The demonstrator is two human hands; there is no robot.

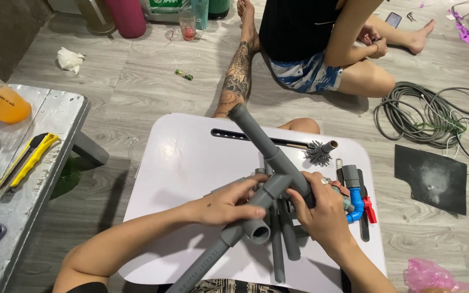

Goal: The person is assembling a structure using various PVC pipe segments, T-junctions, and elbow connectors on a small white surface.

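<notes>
— So, from the head view, what are the hands on?
— Both grip a grey pipe assembly over the white lap table. The left hand is wrapped around the tee fitting; the right hand is closed on the long pipe just beside it.
— Anything underneath?
— Loose grey pipe pieces, plus a blue valve (red handle) near the right hand. Another person sits beyond the table.
</notes>
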